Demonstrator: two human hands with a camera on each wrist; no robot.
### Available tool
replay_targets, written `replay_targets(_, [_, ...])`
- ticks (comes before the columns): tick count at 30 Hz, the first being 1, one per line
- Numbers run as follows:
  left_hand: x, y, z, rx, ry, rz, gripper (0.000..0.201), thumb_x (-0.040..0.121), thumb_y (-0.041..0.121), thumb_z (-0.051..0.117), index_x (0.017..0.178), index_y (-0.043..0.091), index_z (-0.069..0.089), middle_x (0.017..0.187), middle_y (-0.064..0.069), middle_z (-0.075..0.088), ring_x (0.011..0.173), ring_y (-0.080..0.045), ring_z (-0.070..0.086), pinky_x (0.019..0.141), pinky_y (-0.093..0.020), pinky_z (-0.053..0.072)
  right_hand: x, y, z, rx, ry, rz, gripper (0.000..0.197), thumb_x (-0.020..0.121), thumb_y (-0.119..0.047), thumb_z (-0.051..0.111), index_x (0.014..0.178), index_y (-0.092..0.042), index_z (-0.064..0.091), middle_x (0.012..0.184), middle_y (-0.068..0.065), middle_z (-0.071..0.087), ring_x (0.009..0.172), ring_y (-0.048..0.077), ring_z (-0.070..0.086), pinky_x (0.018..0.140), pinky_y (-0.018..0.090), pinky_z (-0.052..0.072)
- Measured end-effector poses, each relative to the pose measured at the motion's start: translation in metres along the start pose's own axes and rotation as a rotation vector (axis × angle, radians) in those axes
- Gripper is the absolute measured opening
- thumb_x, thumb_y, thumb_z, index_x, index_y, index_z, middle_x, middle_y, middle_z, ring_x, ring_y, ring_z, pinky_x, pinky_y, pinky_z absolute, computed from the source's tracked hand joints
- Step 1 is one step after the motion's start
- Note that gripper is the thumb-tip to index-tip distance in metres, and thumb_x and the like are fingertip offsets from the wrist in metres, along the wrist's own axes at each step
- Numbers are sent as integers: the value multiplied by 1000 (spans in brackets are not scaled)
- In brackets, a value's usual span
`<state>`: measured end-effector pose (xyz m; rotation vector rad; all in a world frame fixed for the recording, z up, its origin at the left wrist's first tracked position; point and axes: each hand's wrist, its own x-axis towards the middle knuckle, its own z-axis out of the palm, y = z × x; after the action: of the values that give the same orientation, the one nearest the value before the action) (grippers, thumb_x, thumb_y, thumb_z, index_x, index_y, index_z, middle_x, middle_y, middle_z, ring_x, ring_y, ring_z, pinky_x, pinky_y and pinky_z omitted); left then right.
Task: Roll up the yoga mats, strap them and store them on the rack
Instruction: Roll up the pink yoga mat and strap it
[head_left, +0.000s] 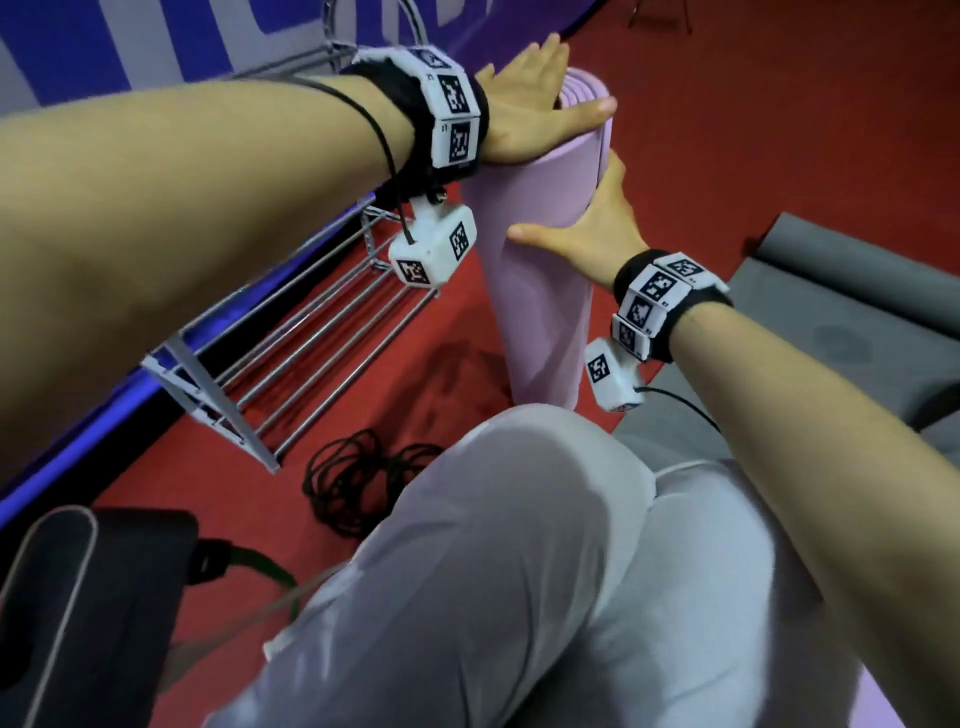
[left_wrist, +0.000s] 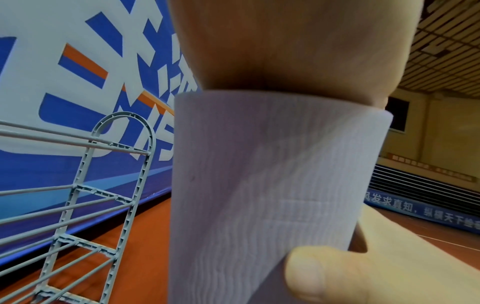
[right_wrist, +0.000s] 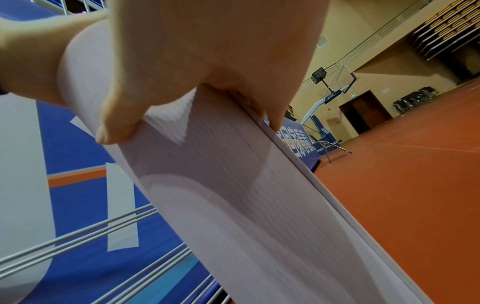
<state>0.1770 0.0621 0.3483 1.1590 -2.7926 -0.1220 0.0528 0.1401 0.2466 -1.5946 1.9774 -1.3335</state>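
A rolled lilac yoga mat (head_left: 540, 270) (left_wrist: 259, 174) (right_wrist: 233, 195) stands on end on the red floor, just right of the metal rack (head_left: 311, 332) (left_wrist: 91, 185). My left hand (head_left: 540, 88) (left_wrist: 285, 51) lies flat on the roll's top end, fingers straight. Lower down, my right hand (head_left: 587, 228) (right_wrist: 194, 61) clasps the side of the roll, thumb across the front and fingers round the loose outer edge. No strap shows on the roll. Black loops of strap or cord (head_left: 358, 478) lie on the floor by the rack's near end.
A grey mat (head_left: 831, 322), partly rolled, lies on the floor to the right. A black bag (head_left: 88, 597) sits at the lower left. My knees (head_left: 519, 545) are just in front of the lilac roll. A blue banner wall (left_wrist: 52, 82) runs behind the rack.
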Motion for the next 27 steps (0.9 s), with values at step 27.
replay_targets(27, [-12, -1, -15, -6, -112, -9, 87, 94, 66, 25, 153, 10, -8, 161, -3, -9, 149, -18, -4, 121, -45, 6, -3, -3, 7, 54, -26, 17, 126, 50, -51, 93, 146, -17, 20, 145, -1, 39, 128, 17, 44, 97, 28, 41])
